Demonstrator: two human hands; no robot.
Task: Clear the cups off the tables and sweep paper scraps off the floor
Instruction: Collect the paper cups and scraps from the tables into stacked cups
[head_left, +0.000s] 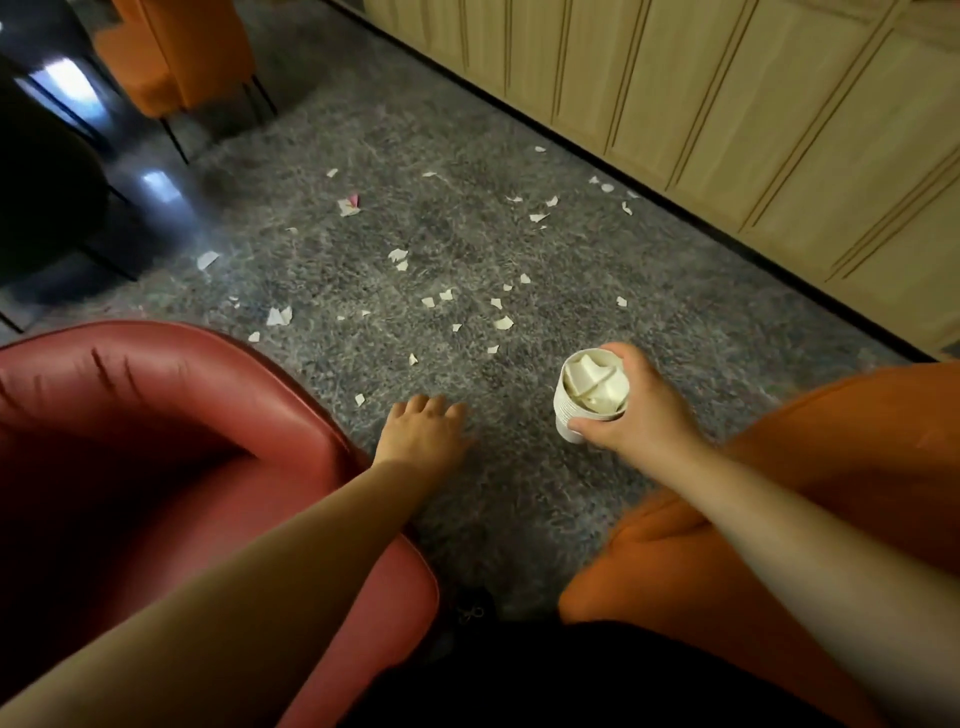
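Right hand (641, 402) wraps the stacked cups (589, 397) stuffed w/ paper, left hand (423, 426) spread & empty beside it; scraps (400, 257) ahead on carpet (519, 493), tilt could spill the lot.

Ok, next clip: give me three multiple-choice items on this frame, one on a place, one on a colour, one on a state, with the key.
1. Where do the paper scraps lie?
A. on the grey carpet
B. on the red chair
C. on a table

2. What colour is the chair under the left arm?
A. blue
B. red
C. green

3. What is in the stack of cups that the right hand holds?
A. nothing
B. dark liquid
C. pale paper pieces

Key: 1 A, scraps are scattered across the carpet; 2 B, its seat is red; 3 C, white pieces fill the top cup.
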